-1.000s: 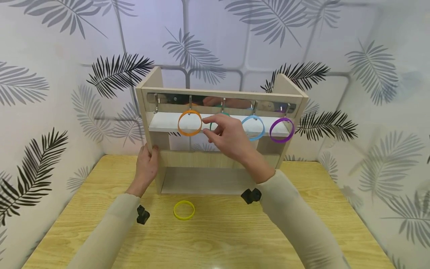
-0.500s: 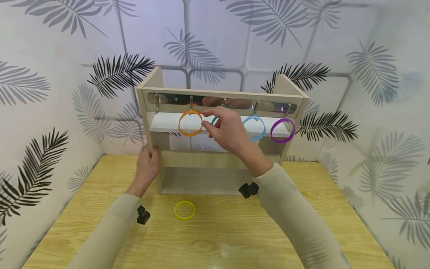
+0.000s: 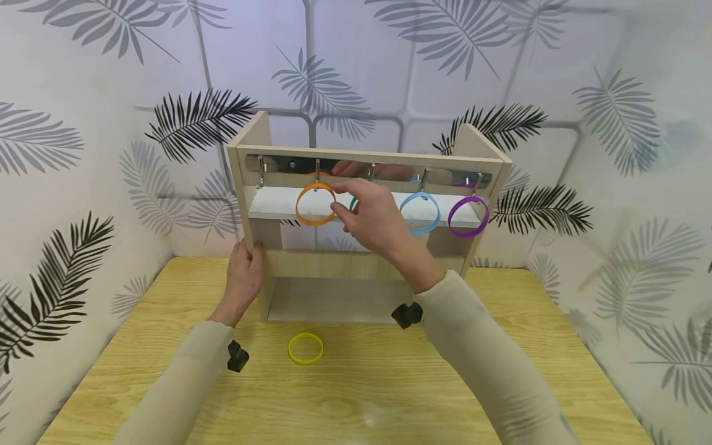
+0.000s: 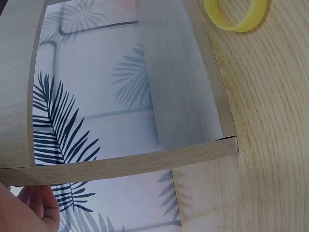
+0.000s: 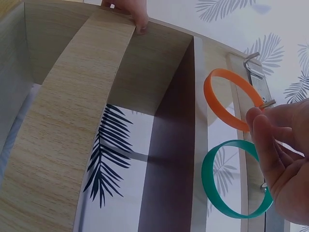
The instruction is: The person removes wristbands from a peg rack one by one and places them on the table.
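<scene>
An orange ring (image 3: 315, 204) hangs from the second hook from the left on a metal hook rail (image 3: 334, 168). My right hand (image 3: 374, 214) is at its right edge, thumb and index fingertips spread a little apart. In the right wrist view, those fingertips overlap the band close to the hook. Behind this hand hangs a green ring (image 5: 208, 181), mostly hidden in the head view. My left hand (image 3: 243, 272) grips the left side panel of the wooden shelf unit (image 3: 361, 264), thumb inside and fingers outside.
A light blue ring (image 3: 420, 213) and a purple ring (image 3: 468, 217) hang on the hooks to the right. The leftmost hook (image 3: 260, 172) bears no ring. On the wooden table (image 3: 356, 389), a yellow ring (image 3: 305, 349) lies in front of the unit.
My right hand has shifted slightly left, its fingertips now overlapping the orange ring's right edge. The ring still hangs in place, and my left hand has kept its hold.
</scene>
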{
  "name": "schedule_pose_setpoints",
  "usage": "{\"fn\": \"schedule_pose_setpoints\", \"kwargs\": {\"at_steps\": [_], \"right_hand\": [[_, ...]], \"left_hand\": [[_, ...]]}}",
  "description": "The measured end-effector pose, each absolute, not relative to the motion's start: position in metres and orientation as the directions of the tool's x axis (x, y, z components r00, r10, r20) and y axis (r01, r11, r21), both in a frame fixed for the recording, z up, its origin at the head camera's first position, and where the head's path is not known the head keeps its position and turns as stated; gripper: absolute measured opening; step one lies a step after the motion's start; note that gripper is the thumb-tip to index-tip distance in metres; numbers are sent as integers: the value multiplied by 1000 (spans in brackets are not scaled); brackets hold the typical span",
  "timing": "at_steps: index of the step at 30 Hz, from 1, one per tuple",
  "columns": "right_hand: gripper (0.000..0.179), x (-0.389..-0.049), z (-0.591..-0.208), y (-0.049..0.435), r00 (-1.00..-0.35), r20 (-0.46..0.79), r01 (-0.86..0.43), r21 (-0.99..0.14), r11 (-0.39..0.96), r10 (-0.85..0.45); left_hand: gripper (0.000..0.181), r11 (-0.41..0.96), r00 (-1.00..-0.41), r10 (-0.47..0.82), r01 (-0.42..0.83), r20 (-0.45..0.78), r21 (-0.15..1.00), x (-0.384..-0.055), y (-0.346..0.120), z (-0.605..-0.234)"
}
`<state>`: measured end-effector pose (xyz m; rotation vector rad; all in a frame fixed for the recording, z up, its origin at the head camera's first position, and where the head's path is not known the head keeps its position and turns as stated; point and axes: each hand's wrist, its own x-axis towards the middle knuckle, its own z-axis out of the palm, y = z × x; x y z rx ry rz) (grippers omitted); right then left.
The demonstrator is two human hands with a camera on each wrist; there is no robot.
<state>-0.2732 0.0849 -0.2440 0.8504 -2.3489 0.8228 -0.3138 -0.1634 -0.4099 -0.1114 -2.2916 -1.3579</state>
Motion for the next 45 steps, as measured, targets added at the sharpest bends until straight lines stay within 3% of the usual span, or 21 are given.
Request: {"fn": "schedule_pose_setpoints", "kwargs": {"at_steps": [29,45], "right_hand": [[30,-279,-251,75,-760,560,-625,-492,606,-329],[24,-278,-252,74,-776,573,-618,-607,500,-263]], "left_hand": [[50,505,-878,-178,307,445,807,-314,-162,-410],[51,503,-885,-177,295,431,812,-314,-162,-410]]}}
